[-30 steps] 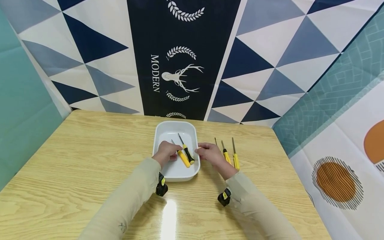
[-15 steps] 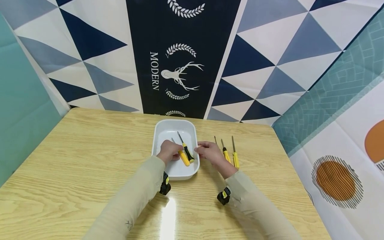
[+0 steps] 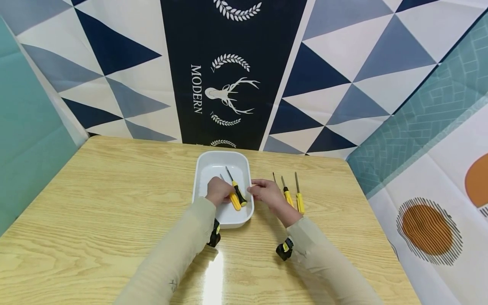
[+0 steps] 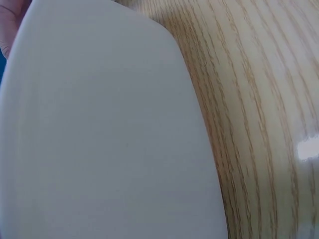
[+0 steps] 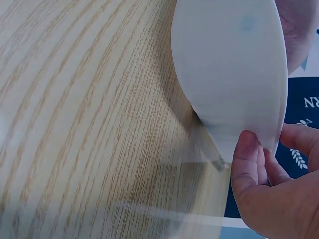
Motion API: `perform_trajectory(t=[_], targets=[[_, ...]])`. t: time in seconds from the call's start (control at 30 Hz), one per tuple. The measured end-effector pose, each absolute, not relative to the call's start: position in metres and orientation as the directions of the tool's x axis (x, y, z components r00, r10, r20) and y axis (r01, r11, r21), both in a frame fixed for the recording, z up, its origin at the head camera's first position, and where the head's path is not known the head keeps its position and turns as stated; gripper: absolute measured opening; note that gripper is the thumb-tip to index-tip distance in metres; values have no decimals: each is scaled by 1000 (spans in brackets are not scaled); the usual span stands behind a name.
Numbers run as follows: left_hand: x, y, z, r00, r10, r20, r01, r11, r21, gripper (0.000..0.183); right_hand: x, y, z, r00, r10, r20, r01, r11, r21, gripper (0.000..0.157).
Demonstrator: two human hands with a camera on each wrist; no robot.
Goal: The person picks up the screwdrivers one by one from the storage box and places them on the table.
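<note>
"So, where's the yellow screwdriver (image 3: 235,202)?"
"In the white tub (image 3: 228,217), partly under the left hand's (image 3: 219,189) right side, handle slanting toward us. Can't tell if those fingers grip it."
"And the right hand (image 3: 267,195)?"
"It pinches the tub's right edge. Lots of tabletop (image 3: 114,190) spreads out left."

In the head view, the left hand (image 3: 219,190) hides its own fingertips and part of a yellow-handled screwdriver (image 3: 235,201); the right hand (image 3: 267,194) covers the handle of the leftmost tool (image 3: 274,178). The left wrist view cuts off the white tray (image 4: 114,124) and a sliver of hand (image 4: 7,27).
</note>
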State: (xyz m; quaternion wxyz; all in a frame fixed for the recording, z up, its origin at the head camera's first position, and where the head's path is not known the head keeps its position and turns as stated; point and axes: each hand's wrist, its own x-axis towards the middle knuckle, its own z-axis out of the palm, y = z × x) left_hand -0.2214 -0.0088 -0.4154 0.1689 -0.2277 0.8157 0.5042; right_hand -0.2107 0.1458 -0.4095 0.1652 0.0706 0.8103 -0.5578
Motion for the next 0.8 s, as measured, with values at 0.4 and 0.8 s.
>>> perform_trajectory(t=[0.4, 0.8], targets=[[-221, -8, -415, -823, -193, -534, -564, 377, 735, 26, -208, 145, -409, -934, -72, -349, 300, 372, -878, 43], [-224, -12, -416, -810, -170, -561, -585, 304, 752, 32, -210, 146, -410, -936, -67, -347, 297, 384, -874, 42]])
